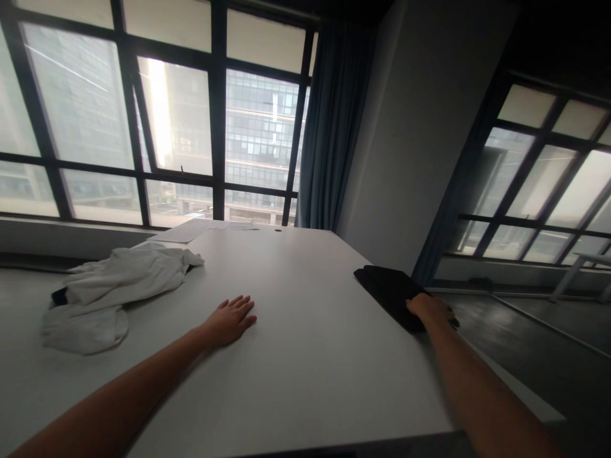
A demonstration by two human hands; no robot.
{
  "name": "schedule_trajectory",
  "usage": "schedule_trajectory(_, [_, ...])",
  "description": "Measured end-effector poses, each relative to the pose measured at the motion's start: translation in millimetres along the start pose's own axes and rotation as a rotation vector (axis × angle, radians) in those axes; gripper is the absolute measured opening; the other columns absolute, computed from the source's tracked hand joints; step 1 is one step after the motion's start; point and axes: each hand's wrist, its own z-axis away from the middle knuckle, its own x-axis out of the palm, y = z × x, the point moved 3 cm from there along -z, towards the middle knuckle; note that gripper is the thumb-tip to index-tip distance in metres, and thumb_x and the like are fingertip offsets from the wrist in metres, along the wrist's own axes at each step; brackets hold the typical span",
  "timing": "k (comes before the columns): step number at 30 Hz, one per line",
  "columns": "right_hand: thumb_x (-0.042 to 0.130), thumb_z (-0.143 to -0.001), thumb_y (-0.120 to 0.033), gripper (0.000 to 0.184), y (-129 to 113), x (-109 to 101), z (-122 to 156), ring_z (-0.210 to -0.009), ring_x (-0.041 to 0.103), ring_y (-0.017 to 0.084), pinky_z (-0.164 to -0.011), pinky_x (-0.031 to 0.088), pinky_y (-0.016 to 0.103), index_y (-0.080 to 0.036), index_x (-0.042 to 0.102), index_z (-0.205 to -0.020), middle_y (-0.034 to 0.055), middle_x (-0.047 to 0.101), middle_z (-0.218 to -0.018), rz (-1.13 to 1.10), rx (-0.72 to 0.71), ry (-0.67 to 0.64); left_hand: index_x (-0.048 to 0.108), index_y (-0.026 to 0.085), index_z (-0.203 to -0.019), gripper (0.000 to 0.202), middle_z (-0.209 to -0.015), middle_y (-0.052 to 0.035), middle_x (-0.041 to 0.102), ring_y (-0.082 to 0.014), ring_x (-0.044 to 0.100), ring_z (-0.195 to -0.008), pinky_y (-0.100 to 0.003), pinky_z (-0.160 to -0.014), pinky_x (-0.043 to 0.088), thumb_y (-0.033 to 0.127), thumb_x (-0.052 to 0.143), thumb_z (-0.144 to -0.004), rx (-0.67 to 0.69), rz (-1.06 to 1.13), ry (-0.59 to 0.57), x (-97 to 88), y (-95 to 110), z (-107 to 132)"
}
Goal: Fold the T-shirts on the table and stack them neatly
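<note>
My left hand (232, 320) lies flat on the white table (296, 356), fingers stretched out and holding nothing. At the table's right edge my right hand (432, 310) grips a flat, dark black item (389, 292), perhaps folded cloth or a bag; its exact kind does not show. The thumb rests on its upper side, while the other fingers are partly hidden behind it. To the left of my left hand, apart from it, a crumpled white garment (128, 277) lies in a heap, with a small dark patch at its left end.
Sheets of paper (186, 231) lie at the table's far left end. Beyond the table are large windows (176, 114), a blue curtain (329, 127) and a grey pillar (405, 127). Another white table (582, 261) stands at the far right, past the grey floor.
</note>
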Motion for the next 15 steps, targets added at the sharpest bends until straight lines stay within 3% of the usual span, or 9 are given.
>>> schedule_trajectory(2, [0.063,-0.075,-0.038,0.042,-8.1,2.4,0.3,-0.118,0.05,0.054,-0.082,0.037,0.074,-0.009,0.073,-0.104,0.0372,0.054,-0.123,0.018,0.072,-0.013,0.054,0.025,-0.14,0.064,-0.151,-0.0097,0.047,-0.0278,0.041,-0.139,-0.044,-0.113,0.032,0.063,0.029,-0.095,-0.003,0.021,0.047,-9.4,-7.4,-1.8])
schedule_trajectory(5, [0.064,-0.079,-0.041,0.042,-41.5,0.6,-3.0,-0.125,0.043,0.053,-0.093,0.03,0.075,-0.01,0.07,-0.107,0.0337,0.05,-0.128,-0.038,-0.118,-0.054,0.06,0.025,-0.132,0.057,-0.139,-0.0086,0.059,-0.0281,0.051,-0.13,-0.04,-0.109,0.037,0.062,0.04,-0.094,-0.206,0.038,0.239,-38.9,-37.2,-0.4])
schedule_trajectory(10, [0.067,-0.08,-0.043,0.043,-106.8,3.5,20.9,-0.119,0.049,0.047,-0.094,0.036,0.068,-0.014,0.067,-0.112,0.0274,0.055,-0.125,-0.083,-0.37,-0.182,0.054,0.017,-0.133,0.05,-0.14,-0.0137,0.053,-0.0324,0.05,-0.127,-0.056,-0.106,0.036,0.049,0.052,-0.094,-0.423,-0.013,0.383,-89.8,-102.4,19.9])
schedule_trajectory(15, [0.062,-0.084,-0.042,0.041,-158.7,15.4,70.9,-0.116,0.056,0.038,-0.092,0.044,0.052,-0.018,0.068,-0.116,0.0206,0.06,-0.127,-0.055,-0.523,-0.246,0.067,0.013,-0.112,0.048,-0.123,-0.0234,0.063,-0.0484,0.044,-0.127,-0.065,-0.097,0.037,0.05,0.047,-0.09,-0.585,-0.025,0.474,-112.7,-147.1,39.1])
